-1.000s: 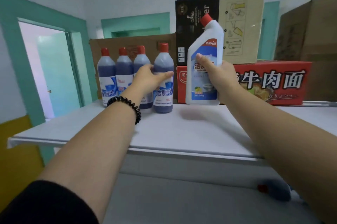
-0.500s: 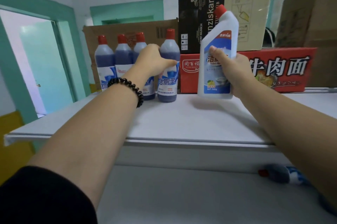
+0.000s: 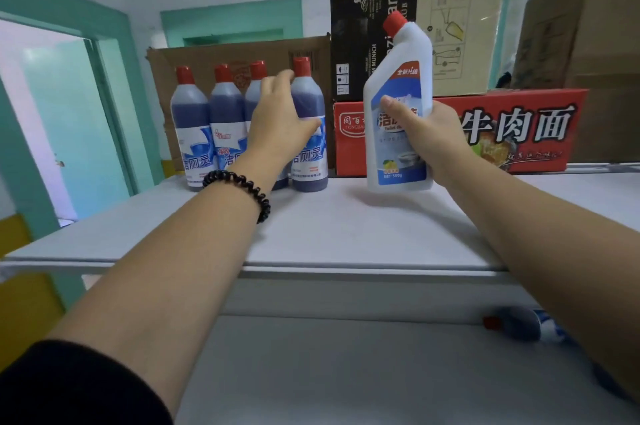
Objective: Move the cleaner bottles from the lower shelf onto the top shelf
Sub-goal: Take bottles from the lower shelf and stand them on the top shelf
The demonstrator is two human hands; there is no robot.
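Several blue cleaner bottles (image 3: 194, 134) with red caps stand in a row at the back left of the white top shelf (image 3: 346, 234). My left hand (image 3: 280, 123) lies against the two rightmost ones, fingers raised and loose, thumb across the label of the last bottle (image 3: 310, 161). My right hand (image 3: 436, 140) grips a white angled-neck cleaner bottle (image 3: 398, 78), held upright with its base at or just above the shelf surface, to the right of the row. Another blue bottle (image 3: 519, 324) lies on its side on the lower shelf (image 3: 346, 372), partly behind my right forearm.
A red carton (image 3: 526, 134) sits at the back of the top shelf with a black-and-tan box (image 3: 367, 26) on it. A brown box (image 3: 585, 44) stands at the far right. Flat cardboard (image 3: 225, 57) leans behind the blue bottles. A doorway (image 3: 52, 113) opens at left.
My left hand's fingers have uncurled and lifted from the rightmost blue bottles. The white bottle in my right hand stays near the shelf surface, right of the row.
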